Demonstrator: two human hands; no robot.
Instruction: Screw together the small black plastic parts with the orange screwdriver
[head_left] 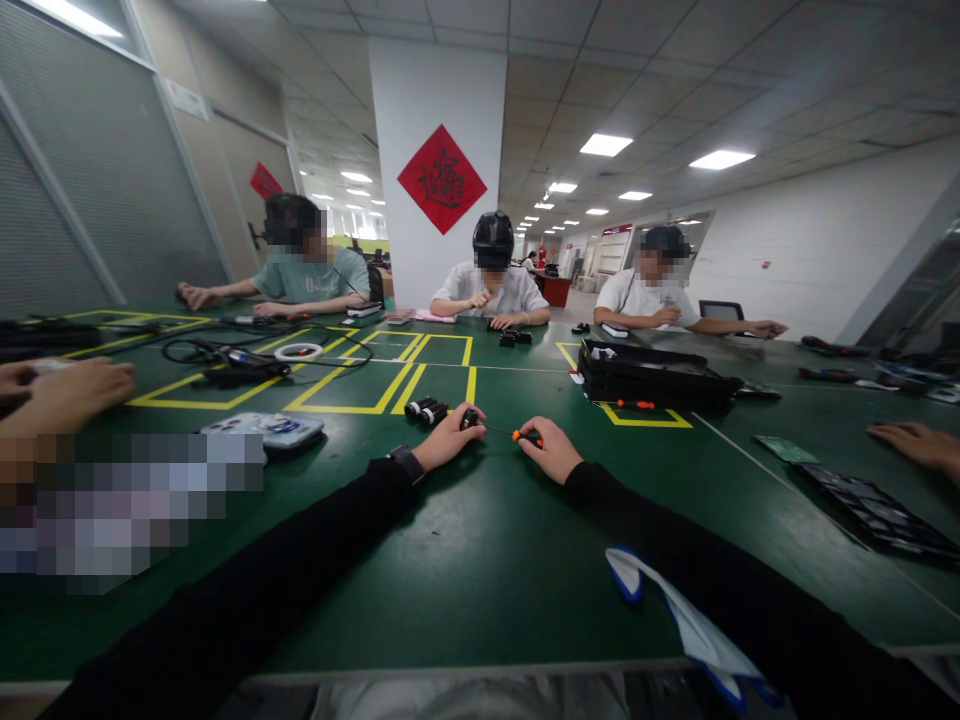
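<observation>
My left hand (448, 438) rests on the green table (480, 560) with its fingers closed around a small black cylindrical part (470, 418). My right hand (551, 448) grips a small screwdriver with an orange handle (527, 436); its thin shaft points left at the black part. Two more black cylindrical parts (426, 410) lie just left of my left hand. Both my arms are in black sleeves, and a dark watch sits on my left wrist.
A phone in a case (270, 430) lies at the left. A black tool case (652, 372) and another orange screwdriver (637, 404) sit at the right. Cables and a tape roll (298, 351) lie further back. Three people sit across the table; other hands rest at both edges.
</observation>
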